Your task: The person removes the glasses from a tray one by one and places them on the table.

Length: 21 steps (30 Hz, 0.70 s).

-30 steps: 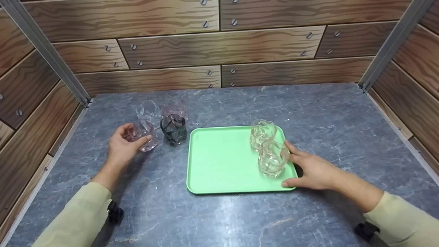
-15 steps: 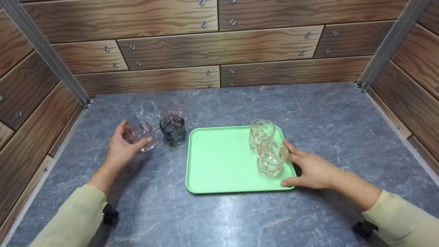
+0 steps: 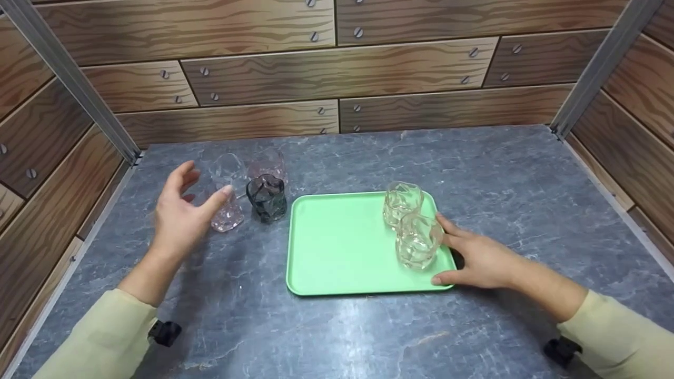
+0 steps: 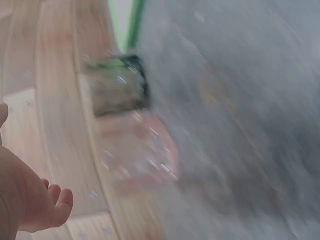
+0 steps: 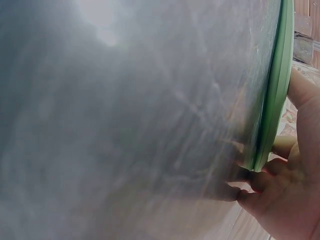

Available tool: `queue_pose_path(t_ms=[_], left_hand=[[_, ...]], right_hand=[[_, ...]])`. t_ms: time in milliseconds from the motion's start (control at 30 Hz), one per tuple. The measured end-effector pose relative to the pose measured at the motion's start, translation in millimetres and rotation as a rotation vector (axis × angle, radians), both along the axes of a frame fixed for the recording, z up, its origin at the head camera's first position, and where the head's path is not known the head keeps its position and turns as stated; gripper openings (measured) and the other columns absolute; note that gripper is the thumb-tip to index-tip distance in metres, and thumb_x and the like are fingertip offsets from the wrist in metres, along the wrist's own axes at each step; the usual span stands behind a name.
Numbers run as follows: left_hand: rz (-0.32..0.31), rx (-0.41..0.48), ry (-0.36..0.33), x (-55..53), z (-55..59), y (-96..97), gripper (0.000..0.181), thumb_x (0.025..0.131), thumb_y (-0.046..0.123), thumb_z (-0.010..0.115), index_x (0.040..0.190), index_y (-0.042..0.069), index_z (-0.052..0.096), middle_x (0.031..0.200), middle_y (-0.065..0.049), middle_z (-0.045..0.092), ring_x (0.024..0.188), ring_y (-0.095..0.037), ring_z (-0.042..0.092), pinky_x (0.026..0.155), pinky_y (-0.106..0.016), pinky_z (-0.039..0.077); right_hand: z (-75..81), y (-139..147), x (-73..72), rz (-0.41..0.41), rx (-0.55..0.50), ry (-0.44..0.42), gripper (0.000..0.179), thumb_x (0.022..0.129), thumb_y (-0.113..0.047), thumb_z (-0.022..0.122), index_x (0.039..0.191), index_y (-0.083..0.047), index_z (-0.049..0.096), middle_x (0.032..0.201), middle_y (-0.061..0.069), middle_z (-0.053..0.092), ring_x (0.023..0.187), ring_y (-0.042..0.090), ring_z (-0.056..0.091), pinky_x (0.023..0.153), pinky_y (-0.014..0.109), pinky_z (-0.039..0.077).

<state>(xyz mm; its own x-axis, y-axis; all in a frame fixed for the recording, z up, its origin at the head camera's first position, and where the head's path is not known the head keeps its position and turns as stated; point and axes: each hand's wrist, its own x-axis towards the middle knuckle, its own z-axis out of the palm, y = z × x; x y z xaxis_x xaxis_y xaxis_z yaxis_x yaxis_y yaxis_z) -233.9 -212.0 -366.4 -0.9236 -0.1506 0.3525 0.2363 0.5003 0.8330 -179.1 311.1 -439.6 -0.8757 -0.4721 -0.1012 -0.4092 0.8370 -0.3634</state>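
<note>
- The left hand [image 3: 180,218] was spread wide, thumb and fingers well apart, and held nothing; in the head view its thumb overlapped the rim of the near pink glass [image 3: 227,217], while the left wrist view showed the two apart.
- The right hand [image 3: 482,263] gripped the green tray [image 3: 337,247] by its right edge, the thumb over the rim at the near right corner.
- The near pink glass stood upright on the bench [image 3: 253,326], left of the tray's left edge.
- Just to its right, beside the tray's far left corner, stood the dark grey glass [image 3: 267,198].
- Behind these two, toward the bench's far left corner, were a colourless glass [image 3: 227,169] and a far pink glass [image 3: 267,167], the latter partly hidden by the dark one.
- On the tray, along its right edge, stood two clear glasses: the rear one [image 3: 402,204] by the far right corner, the front one [image 3: 418,243] nearer the right hand's fingers. Whether they touched could not be told.
- Pale yellow-green sleeves [image 3: 100,331] covered the forearms, with a black device [image 3: 165,333] at the left wrist.
- Wood-patterned panels [image 3: 337,68] rose beyond the bench's back edge.
</note>
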Motion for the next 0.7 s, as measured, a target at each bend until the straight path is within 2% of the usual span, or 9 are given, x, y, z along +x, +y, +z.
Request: queue_pose_path(t_ms=[133,267,400,533,700], left_hand=[[-0.102,0.031,0.055,7.6,8.3,28.7,0.082,0.088,0.029,0.090,0.153,0.001,0.048,0.145,-0.015,0.059,0.137,-0.029,0.053,0.115,-0.047,0.044],[-0.223,0.022,0.064,12.5,9.0,61.2,0.082,0.086,0.033,0.091,0.152,0.005,0.051,0.143,-0.010,0.061,0.134,-0.027,0.055,0.112,-0.046,0.046],[-0.347,-0.002,0.051,11.7,7.2,93.6,0.084,0.085,0.035,0.092,0.153,0.007,0.051,0.143,-0.009,0.062,0.133,-0.027,0.056,0.113,-0.045,0.046],[-0.456,-0.031,0.020,2.3,3.2,123.2,0.087,0.084,0.033,0.092,0.154,0.005,0.049,0.148,-0.010,0.059,0.136,-0.025,0.055,0.114,-0.043,0.046],[-0.595,-0.059,-0.049,-19.2,-5.4,154.0,0.090,0.086,0.029,0.092,0.158,0.004,0.044,0.153,-0.012,0.055,0.140,-0.024,0.052,0.114,-0.043,0.047]], right_hand=[[-0.1,0.0,0.5,0.001,-0.004,-0.004,0.110,0.086,-0.077,0.070,0.158,0.003,0.045,0.174,0.022,0.015,0.144,0.054,0.041,0.114,0.068,0.040],[-0.9,0.6,0.4,-0.009,-0.001,-0.013,0.111,0.085,-0.078,0.070,0.158,0.001,0.044,0.175,0.021,0.014,0.144,0.055,0.041,0.114,0.068,0.039],[-1.0,1.6,0.3,-0.009,-0.002,-0.005,0.110,0.085,-0.078,0.071,0.158,0.002,0.046,0.174,0.021,0.015,0.143,0.055,0.043,0.114,0.069,0.039],[0.1,1.3,0.1,-0.007,-0.004,0.002,0.109,0.085,-0.078,0.071,0.157,0.002,0.047,0.174,0.022,0.016,0.142,0.055,0.044,0.113,0.069,0.040],[0.2,0.3,-0.6,-0.001,-0.004,0.003,0.111,0.085,-0.079,0.070,0.157,0.002,0.046,0.174,0.022,0.016,0.142,0.056,0.043,0.113,0.069,0.040]])
